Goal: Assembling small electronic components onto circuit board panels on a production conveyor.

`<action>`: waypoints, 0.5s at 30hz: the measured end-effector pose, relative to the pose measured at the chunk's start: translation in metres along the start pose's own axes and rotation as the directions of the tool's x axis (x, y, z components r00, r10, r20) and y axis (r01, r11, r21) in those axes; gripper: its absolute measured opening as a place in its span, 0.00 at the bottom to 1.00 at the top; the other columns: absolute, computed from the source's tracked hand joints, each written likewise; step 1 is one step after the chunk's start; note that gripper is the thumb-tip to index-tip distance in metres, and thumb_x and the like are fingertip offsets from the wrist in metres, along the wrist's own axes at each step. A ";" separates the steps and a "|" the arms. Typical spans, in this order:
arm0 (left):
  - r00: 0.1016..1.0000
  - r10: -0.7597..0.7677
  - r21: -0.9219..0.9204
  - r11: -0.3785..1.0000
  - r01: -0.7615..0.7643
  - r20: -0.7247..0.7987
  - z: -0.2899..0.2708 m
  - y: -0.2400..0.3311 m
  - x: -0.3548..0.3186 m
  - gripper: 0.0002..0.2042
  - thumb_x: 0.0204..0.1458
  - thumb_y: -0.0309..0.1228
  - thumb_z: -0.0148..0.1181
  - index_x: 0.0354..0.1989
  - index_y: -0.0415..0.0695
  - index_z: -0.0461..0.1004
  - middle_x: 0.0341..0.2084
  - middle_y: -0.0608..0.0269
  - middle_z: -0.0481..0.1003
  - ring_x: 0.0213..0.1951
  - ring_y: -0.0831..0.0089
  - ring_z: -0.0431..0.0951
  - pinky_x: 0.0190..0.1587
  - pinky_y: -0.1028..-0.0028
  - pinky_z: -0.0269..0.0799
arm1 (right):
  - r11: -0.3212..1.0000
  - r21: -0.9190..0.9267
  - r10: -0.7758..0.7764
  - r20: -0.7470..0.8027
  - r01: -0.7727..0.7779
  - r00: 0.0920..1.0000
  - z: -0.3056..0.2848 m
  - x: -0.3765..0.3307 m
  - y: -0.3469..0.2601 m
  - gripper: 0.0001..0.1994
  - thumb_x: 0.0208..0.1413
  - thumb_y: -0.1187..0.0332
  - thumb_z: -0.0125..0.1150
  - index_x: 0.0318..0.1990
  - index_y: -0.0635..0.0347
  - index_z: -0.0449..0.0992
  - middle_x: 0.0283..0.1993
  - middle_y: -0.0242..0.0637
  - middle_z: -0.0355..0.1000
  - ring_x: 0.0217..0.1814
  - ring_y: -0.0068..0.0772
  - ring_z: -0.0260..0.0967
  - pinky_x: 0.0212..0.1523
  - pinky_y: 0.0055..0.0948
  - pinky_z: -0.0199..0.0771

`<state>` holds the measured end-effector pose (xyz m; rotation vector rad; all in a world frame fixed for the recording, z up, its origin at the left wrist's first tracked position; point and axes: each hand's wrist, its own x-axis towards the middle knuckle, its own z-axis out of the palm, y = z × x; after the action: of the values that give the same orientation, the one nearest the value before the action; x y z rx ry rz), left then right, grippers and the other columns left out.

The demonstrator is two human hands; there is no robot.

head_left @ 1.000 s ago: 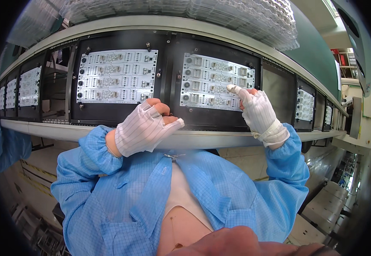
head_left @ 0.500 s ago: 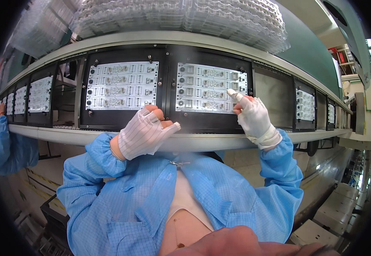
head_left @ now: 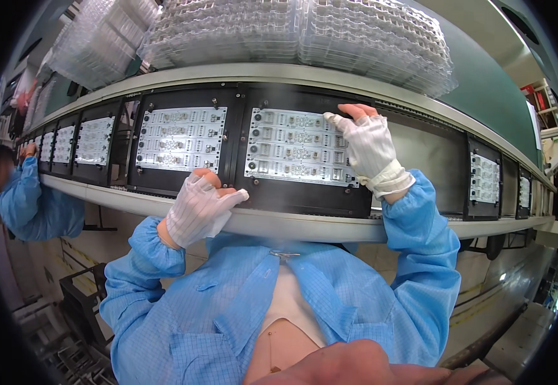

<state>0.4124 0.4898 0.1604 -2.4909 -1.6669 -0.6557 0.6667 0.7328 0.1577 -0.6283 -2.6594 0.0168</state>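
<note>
A white printed circuit board panel (head_left: 279, 138), with rows of small parts, lies in a black fixture (head_left: 304, 199) in front of me. My right hand (head_left: 367, 146), in a white fingerless glove, reaches over that panel's right end. Its fingers stretch toward the far right corner, with the covered thumb resting near the top row. My left hand (head_left: 202, 205), gloved alike, hovers at the near edge between this fixture and a second one holding another circuit board panel (head_left: 179, 138). Its fingers are loosely bent and the thumb stands apart; nothing shows in it.
Stacked clear plastic trays (head_left: 375, 42) stand beyond the line's far rail (head_left: 259, 72). More fixtures with boards (head_left: 96, 138) run left, and others (head_left: 484, 176) sit at right past a grey gap. A co-worker in a blue sleeve (head_left: 28, 186) stands at far left.
My right hand has moved away from me, from over the panel's lower right part to its far right end. The left hand stays by the near edge. The whole view has shifted slightly.
</note>
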 end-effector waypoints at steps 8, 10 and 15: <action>0.987 -0.047 -0.113 0.993 0.030 -0.154 0.007 -0.001 0.034 0.22 0.34 0.18 0.61 0.43 0.46 0.80 0.28 0.65 0.78 0.32 0.63 0.73 0.44 0.64 0.70 | 0.986 -0.123 -0.102 0.065 0.110 0.993 0.009 0.004 -0.010 0.24 0.45 0.77 0.58 0.55 0.57 0.77 0.53 0.42 0.75 0.59 0.49 0.69 0.61 0.44 0.66; 0.988 -0.081 -0.100 0.993 0.068 -0.134 0.019 -0.013 0.056 0.24 0.37 0.17 0.61 0.48 0.46 0.78 0.33 0.63 0.78 0.37 0.61 0.75 0.46 0.62 0.70 | 0.995 -0.065 -0.066 0.085 0.071 0.994 0.007 0.004 -0.008 0.24 0.45 0.78 0.57 0.54 0.57 0.77 0.53 0.42 0.75 0.59 0.49 0.69 0.60 0.44 0.66; 0.984 -0.086 0.168 0.979 0.112 -0.154 0.053 -0.038 0.095 0.28 0.41 0.17 0.60 0.56 0.46 0.72 0.51 0.57 0.71 0.51 0.59 0.72 0.57 0.57 0.67 | 0.989 0.144 0.045 -0.063 -0.036 0.997 -0.004 0.003 -0.006 0.29 0.40 0.84 0.50 0.54 0.57 0.78 0.51 0.45 0.75 0.56 0.51 0.70 0.58 0.45 0.69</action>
<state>0.4255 0.6033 0.1425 -2.1964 -1.7220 -0.6516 0.6635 0.7283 0.1627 -0.6248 -2.5544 0.1924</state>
